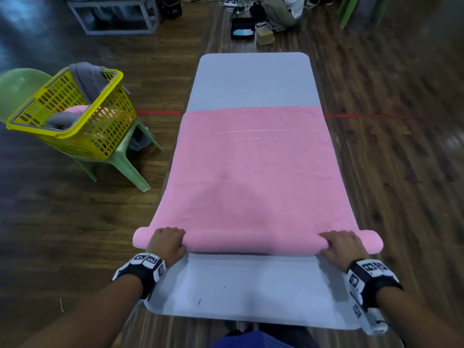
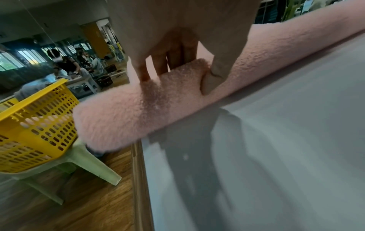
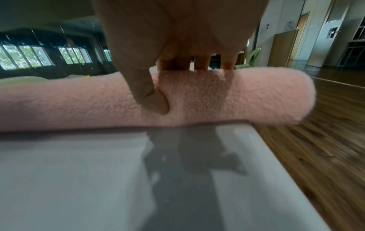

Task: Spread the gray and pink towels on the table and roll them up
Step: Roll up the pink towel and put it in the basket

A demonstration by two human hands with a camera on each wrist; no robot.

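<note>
A pink towel (image 1: 256,172) lies spread along the white table (image 1: 251,292), its near end wound into a roll (image 1: 253,241) that overhangs both table sides. My left hand (image 1: 167,243) grips the roll near its left end, fingers over the top and thumb on the near side (image 2: 209,81). At the right end my right hand (image 1: 344,247) holds the roll (image 3: 197,96) the same way, thumb pressed into the pile. The roll (image 2: 122,112) is thick and fluffy. A gray towel (image 1: 88,79) hangs over the rim of the yellow basket.
A yellow perforated basket (image 1: 82,121) with gray and pink cloth stands on a green plastic chair (image 1: 125,162) left of the table. Wood floor surrounds the table. Beyond its far end are boxes, cables and a crouching person (image 1: 283,8).
</note>
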